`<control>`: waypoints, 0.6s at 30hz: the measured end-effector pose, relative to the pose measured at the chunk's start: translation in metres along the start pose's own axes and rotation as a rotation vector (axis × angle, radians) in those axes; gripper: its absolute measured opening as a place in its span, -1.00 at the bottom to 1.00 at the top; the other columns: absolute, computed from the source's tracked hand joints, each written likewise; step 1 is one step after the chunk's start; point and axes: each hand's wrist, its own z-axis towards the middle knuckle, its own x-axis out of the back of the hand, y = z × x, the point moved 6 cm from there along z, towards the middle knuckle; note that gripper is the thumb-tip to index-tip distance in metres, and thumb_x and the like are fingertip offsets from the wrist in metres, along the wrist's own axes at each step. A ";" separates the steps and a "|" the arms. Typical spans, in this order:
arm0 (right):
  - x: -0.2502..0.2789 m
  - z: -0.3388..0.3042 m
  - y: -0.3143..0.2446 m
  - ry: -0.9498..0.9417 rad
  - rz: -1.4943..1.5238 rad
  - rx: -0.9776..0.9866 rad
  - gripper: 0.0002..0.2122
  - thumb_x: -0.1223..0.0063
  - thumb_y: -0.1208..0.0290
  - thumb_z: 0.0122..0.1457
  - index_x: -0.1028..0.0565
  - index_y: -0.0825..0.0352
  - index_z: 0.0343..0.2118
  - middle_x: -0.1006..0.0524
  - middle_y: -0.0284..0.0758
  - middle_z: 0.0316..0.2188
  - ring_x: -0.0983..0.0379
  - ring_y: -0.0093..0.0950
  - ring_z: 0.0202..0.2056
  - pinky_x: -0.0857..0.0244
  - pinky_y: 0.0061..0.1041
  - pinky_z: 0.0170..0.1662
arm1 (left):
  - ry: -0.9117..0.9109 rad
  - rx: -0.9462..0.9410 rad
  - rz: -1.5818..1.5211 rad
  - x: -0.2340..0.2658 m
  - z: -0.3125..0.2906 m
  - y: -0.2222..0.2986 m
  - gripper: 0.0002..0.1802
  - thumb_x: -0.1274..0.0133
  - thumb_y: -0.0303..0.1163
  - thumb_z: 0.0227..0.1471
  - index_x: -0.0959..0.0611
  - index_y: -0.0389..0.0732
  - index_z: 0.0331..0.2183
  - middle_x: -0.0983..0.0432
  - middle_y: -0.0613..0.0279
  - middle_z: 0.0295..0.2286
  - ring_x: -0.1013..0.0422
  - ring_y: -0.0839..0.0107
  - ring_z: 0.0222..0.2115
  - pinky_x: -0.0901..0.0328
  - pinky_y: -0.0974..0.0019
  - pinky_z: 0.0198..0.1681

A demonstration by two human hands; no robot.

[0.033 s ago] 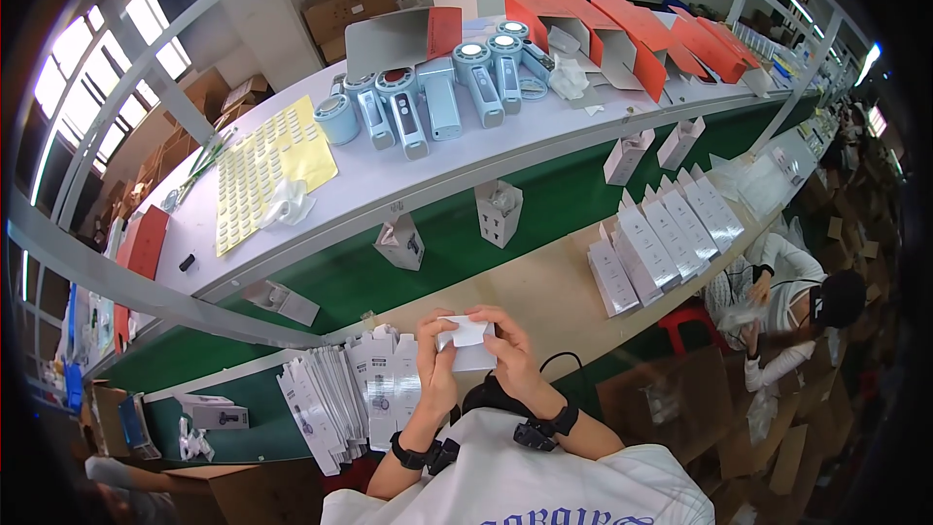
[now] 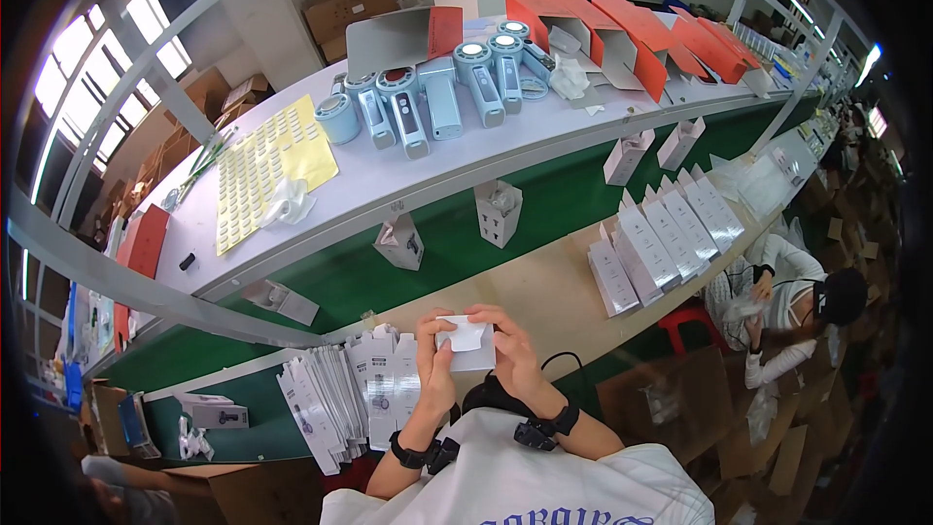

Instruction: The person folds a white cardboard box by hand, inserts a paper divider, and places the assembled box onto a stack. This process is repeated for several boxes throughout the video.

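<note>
Close in front of my body I hold a small white carton (image 2: 474, 360), its end flap (image 2: 468, 334) toward me. My left hand (image 2: 436, 362) is closed round its left side, the thumb against the carton near the flap. On the other side my right hand (image 2: 512, 355) grips it, fingers bent over the far top edge. Whether anything is inside the carton cannot be seen. Just left of my hands lie a stack of flattened white cartons (image 2: 321, 408) and more printed cartons (image 2: 384, 384).
Upright white boxes (image 2: 651, 248) stand in a row on the tan lower bench (image 2: 486, 297). Light-blue handheld devices (image 2: 442, 102), a yellow sticker sheet (image 2: 277, 170) and red boxes (image 2: 632, 44) sit on the raised shelf. A co-worker (image 2: 787, 306) sits at the right, near brown cardboard.
My fingers and right thumb have shifted slightly on the carton, so a bit more of its flap shows. The co-worker's hands have moved a little.
</note>
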 end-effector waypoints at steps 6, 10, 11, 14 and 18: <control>-0.006 0.001 -0.009 -0.002 -0.439 0.229 -0.66 -0.01 0.64 0.07 -0.38 0.39 -0.04 -0.41 -0.36 -0.14 -0.35 -0.58 -0.12 -0.26 -0.59 -0.07 | 0.015 0.010 -0.023 0.000 0.000 0.004 -0.67 0.16 -0.56 -0.06 -0.41 -0.26 -0.16 -0.30 0.09 -0.11 -0.22 0.30 -0.05 -0.04 0.29 0.09; 0.003 0.000 0.007 0.056 -0.277 0.050 -0.65 0.01 0.70 0.04 -0.38 0.38 -0.06 -0.43 -0.33 -0.16 -0.37 -0.58 -0.13 -0.27 -0.57 -0.07 | 0.065 0.042 -0.001 -0.004 -0.002 0.007 -0.68 0.14 -0.55 -0.01 -0.42 -0.28 -0.14 -0.33 0.10 -0.13 -0.25 0.33 -0.08 -0.08 0.32 0.07; 0.004 0.000 0.008 0.071 -0.299 0.050 -0.65 0.01 0.70 0.04 -0.38 0.38 -0.06 -0.43 -0.33 -0.15 -0.37 -0.58 -0.13 -0.27 -0.58 -0.07 | 0.086 0.060 -0.015 -0.004 -0.002 0.007 -0.68 0.14 -0.54 0.00 -0.42 -0.29 -0.12 -0.34 0.10 -0.13 -0.26 0.33 -0.09 -0.09 0.32 0.06; 0.007 -0.001 0.010 0.101 -0.341 0.050 -0.66 0.00 0.71 0.04 -0.37 0.38 -0.07 -0.43 -0.31 -0.14 -0.37 -0.58 -0.13 -0.28 -0.58 -0.08 | 0.077 0.070 0.043 -0.002 -0.004 0.002 -0.65 0.15 -0.55 0.02 -0.42 -0.30 -0.09 -0.35 0.10 -0.12 -0.28 0.34 -0.09 -0.12 0.33 0.04; 0.007 -0.002 0.008 0.089 -0.358 0.056 -0.67 0.00 0.64 0.09 -0.36 0.38 -0.04 -0.44 -0.31 -0.14 -0.38 -0.57 -0.13 -0.28 -0.59 -0.08 | 0.062 0.092 0.074 -0.003 -0.006 0.006 -0.65 0.16 -0.47 0.08 -0.40 -0.31 -0.06 -0.35 0.09 -0.12 -0.29 0.33 -0.08 -0.14 0.32 0.03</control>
